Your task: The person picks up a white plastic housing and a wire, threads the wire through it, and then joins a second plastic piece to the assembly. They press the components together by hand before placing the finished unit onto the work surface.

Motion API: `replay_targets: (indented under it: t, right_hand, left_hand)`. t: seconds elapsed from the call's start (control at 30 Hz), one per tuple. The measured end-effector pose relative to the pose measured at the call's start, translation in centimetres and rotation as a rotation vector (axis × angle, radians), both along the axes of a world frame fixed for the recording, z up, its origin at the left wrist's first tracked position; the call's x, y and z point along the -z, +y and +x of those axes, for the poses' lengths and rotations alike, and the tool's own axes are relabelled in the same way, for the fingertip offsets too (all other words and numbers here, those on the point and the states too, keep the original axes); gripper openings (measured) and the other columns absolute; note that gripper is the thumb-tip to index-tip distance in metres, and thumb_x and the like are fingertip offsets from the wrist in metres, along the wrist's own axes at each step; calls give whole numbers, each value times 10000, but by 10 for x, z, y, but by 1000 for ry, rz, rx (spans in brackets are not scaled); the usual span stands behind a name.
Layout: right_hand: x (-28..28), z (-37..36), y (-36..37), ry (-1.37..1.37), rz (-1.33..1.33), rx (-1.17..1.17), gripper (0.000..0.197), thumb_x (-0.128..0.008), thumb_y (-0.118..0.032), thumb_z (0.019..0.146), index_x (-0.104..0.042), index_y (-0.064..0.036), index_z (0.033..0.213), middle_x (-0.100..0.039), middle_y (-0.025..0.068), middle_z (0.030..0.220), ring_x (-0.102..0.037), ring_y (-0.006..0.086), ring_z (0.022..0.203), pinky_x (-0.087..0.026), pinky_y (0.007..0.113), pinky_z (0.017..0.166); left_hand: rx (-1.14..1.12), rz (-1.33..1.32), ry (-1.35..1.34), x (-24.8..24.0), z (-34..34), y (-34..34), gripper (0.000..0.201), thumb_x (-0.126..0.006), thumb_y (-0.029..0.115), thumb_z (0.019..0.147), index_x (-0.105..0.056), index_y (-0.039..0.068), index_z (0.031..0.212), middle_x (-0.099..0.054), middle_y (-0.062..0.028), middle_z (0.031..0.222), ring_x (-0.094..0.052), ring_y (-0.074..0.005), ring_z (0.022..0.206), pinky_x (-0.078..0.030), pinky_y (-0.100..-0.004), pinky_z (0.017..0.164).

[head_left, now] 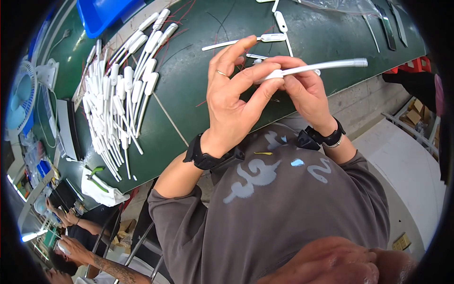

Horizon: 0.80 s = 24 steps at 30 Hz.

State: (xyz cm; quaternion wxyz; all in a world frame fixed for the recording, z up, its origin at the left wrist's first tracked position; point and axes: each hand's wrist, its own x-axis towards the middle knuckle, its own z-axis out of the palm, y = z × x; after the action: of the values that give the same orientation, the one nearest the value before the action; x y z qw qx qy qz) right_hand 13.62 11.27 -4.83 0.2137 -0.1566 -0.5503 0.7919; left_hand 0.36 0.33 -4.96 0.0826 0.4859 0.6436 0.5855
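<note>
Both hands hold one white wand (326,66) above the near edge of the green bench. Its shaft points right, and its pale tip looks translucent and ribbed. My left hand (231,94) pinches the thick handle end between thumb and index finger, with its other fingers raised. My right hand (306,94) closes around the same end from the right, its thumb below, so most of the handle is hidden. Just beyond my fingers lies another white wand (273,38) with an oval handle. A further white wand (281,21) rests behind it.
A large heap of white wands (120,94) with thin red wires covers the bench (189,71) on the left. Green-handled cutters (94,176) lie on a white cloth (101,189). A blue bin (101,19) stands far left; people work at lower left.
</note>
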Motion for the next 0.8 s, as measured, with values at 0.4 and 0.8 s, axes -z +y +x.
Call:
replay_targets:
  t: [0.4, 0.8]
  right_hand:
    - [3, -10, 4, -112, -318, -217, 361, -423, -319, 1051, -521, -7, 1204, -475, -16, 784, -424, 79, 684, -385, 232, 629]
    - [-1, -6, 12, -257, -236, -319, 429, -416, -374, 1045, -576, 24, 1027, -386, -45, 627, -334, 64, 572, -306, 229, 551]
  left_hand:
    - [109, -166, -581, -5, -10, -4, 189, -672, 110, 890, -709, 2, 1041, -644, -112, 1138, -605, -185, 998, -465, -312, 907]
    - [374, -346, -1052, -10, -35, -6, 132, -665, 71, 894, -694, 6, 1005, -679, -40, 890, -612, -104, 864, -460, -256, 839]
